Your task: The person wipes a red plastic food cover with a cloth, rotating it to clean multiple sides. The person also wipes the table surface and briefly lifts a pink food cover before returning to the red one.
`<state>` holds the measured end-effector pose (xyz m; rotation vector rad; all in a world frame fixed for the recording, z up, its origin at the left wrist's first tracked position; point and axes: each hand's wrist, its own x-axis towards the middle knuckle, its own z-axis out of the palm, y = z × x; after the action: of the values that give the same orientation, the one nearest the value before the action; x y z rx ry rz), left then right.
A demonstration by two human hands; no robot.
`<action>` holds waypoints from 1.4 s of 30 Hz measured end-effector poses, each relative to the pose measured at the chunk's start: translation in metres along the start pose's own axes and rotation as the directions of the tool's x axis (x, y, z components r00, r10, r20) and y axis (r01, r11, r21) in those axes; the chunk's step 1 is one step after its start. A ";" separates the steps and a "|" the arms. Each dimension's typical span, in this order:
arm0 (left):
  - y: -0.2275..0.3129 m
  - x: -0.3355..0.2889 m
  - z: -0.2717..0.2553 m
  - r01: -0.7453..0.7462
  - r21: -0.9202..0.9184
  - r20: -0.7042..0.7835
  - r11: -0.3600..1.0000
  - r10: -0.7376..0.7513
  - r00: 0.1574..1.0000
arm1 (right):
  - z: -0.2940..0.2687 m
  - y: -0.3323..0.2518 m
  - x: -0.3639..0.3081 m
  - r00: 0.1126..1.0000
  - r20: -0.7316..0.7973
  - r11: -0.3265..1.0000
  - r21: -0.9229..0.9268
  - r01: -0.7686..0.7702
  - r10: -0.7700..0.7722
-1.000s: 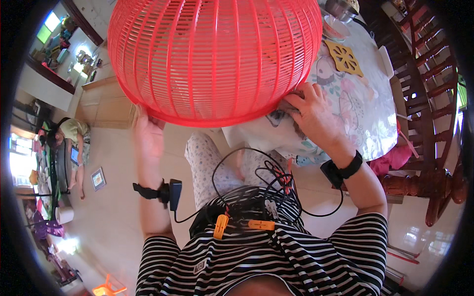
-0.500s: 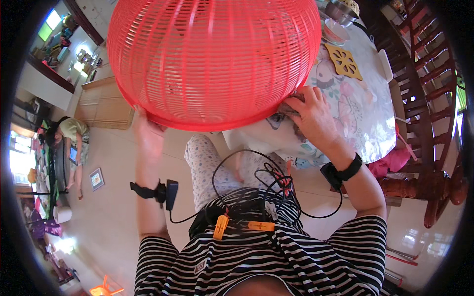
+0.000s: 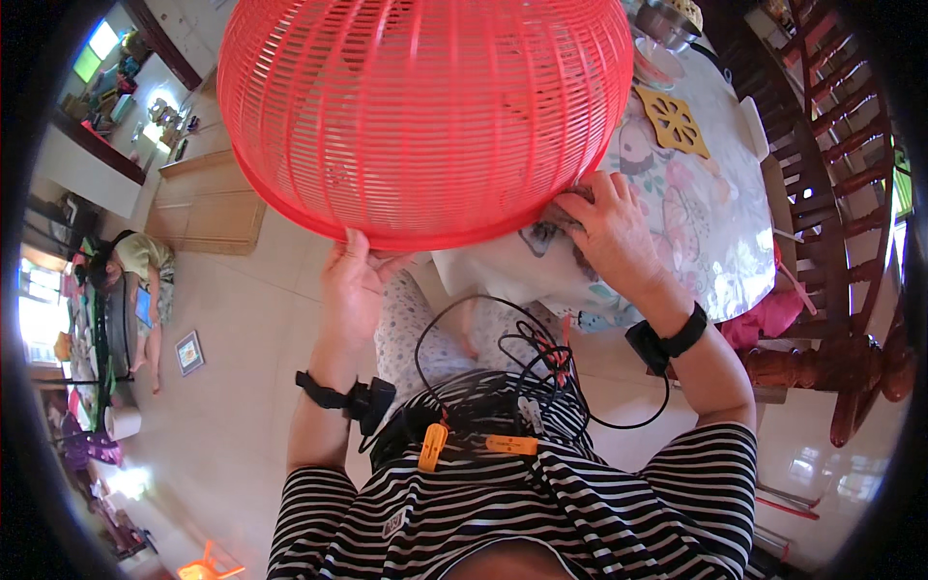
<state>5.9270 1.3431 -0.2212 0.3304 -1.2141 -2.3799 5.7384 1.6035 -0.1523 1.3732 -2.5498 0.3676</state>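
A big red slatted plastic basket (image 3: 416,126), dome-shaped, fills the upper middle of the head view, its rim toward me. At the near edge of that rim is my left hand (image 3: 353,285), closed on it with the thumb on top and the other fingers partly hidden below. Against the rim's right side, my right hand (image 3: 614,232) has bent fingers closed over a crumpled grey-brown cloth (image 3: 559,215). The hand covers most of this cloth. The basket's far end runs out of view at the top.
A table with a flowered cover (image 3: 715,242) stands to the right, bearing a yellow cut-out trivet (image 3: 674,122), a clear bowl (image 3: 657,66) and a metal bowl (image 3: 667,24). Black cables (image 3: 532,338) hang before me. A person (image 3: 145,280) sits far left; flattened cardboard (image 3: 208,203) lies on the floor.
My left hand has moved right along the basket's rim, from its left side to the near edge. The basket has shifted slightly to the right and up. My right hand stays about where it was.
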 end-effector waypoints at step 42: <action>0.031 0.029 -0.063 -0.186 -0.015 -0.124 0.982 0.183 0.975 | 0.009 0.004 0.001 0.993 -0.087 0.997 0.005 0.075 -0.074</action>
<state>5.9357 1.2682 -0.2331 0.3342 -1.1059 -2.1821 5.7343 1.6019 -0.1611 1.4182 -2.4228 0.4157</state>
